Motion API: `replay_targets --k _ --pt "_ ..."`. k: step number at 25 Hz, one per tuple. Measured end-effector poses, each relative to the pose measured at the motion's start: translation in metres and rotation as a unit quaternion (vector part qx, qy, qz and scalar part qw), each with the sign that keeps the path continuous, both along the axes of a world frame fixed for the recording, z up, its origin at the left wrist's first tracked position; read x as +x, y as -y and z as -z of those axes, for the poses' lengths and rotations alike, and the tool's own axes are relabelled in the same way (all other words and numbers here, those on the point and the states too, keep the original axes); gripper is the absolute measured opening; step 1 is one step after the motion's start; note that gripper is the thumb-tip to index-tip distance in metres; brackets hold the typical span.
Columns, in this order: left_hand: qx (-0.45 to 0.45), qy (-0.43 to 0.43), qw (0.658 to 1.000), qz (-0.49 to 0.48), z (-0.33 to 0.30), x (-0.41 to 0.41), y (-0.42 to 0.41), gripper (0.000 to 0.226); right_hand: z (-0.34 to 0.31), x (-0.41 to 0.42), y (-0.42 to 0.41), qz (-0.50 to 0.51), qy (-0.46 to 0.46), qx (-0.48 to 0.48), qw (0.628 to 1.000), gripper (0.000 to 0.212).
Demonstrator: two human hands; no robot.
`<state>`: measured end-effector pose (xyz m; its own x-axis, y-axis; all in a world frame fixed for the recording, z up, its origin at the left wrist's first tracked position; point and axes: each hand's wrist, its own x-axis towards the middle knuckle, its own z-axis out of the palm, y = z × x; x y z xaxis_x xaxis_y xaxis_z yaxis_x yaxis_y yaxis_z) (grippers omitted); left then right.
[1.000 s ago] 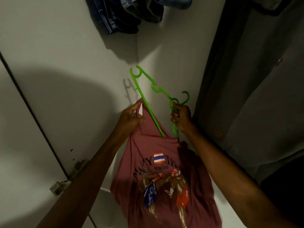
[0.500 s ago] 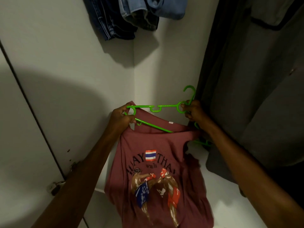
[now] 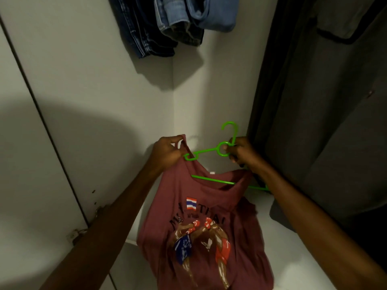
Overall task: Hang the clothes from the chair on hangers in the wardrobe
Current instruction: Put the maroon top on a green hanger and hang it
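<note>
the step in hand looks like dressing the green hanger (image 3: 206,151) with the maroon shirt (image 3: 201,227), inside the wardrobe. the left hand (image 3: 167,152) pinches the left strap over the hanger's left end; the right hand (image 3: 240,152) is closed around the neck under the hook. next, i think, the right strap must go over the other arm, then the hook goes up.

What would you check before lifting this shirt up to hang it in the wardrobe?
1. Right hand grips the green hanger at its neck: ok.
2. Left hand holds the shirt's left strap over the hanger arm: ok.
3. Other strap seated on the hanger's far arm: cannot tell, the wrist hides it.
4. Maroon shirt hanging free, not snagged: ok.
5. Hook clear and pointing up: ok.
6. Wardrobe rail in view: not ok.
</note>
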<state>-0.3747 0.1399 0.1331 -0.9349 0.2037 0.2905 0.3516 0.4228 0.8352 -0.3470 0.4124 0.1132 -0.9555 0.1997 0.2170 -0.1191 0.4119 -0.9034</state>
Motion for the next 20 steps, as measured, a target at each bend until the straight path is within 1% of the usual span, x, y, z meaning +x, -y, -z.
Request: replay_targets --k 3,5,8,9,11,13,15,16,18,20 --pt "-0.004 -0.016 0.999 0.039 -0.001 0.008 -0.014 0.047 0.002 -0.007 0.033 -0.074 -0.001 -0.013 0.997 0.03" --pt "-0.015 -0.049 0.999 0.016 -0.001 0.007 -0.008 0.042 0.006 -0.012 0.048 -0.098 -0.019 -0.031 0.995 0.028" --pt "-0.037 -0.088 0.995 -0.035 0.004 0.001 0.015 0.028 0.007 -0.02 0.053 -0.095 -0.051 -0.072 0.992 0.029" --pt "-0.044 -0.093 0.994 -0.042 0.006 -0.001 0.023 0.026 0.005 -0.022 0.052 -0.09 -0.054 -0.079 0.991 0.029" --pt "-0.065 -0.076 0.995 -0.03 0.006 -0.004 0.036 0.028 -0.001 -0.026 0.048 -0.094 -0.052 -0.07 0.992 0.027" --pt "-0.111 -0.07 0.991 -0.014 -0.001 -0.005 0.044 0.035 -0.006 -0.03 0.047 -0.107 -0.053 -0.05 0.992 0.026" --pt "-0.191 -0.087 0.978 0.006 -0.013 -0.004 0.049 0.047 -0.009 -0.031 0.048 -0.112 -0.06 -0.043 0.991 0.026" --pt "-0.225 -0.103 0.969 0.013 -0.02 -0.004 0.05 0.047 -0.009 -0.03 0.048 -0.115 -0.064 -0.045 0.99 0.026" --pt "-0.262 -0.143 0.954 0.014 -0.031 -0.008 0.05 0.035 -0.008 -0.027 0.047 -0.125 -0.072 -0.048 0.988 0.029" --pt "-0.298 -0.165 0.94 0.012 -0.041 -0.012 0.047 0.024 -0.01 -0.022 0.047 -0.134 -0.074 -0.044 0.987 0.029"
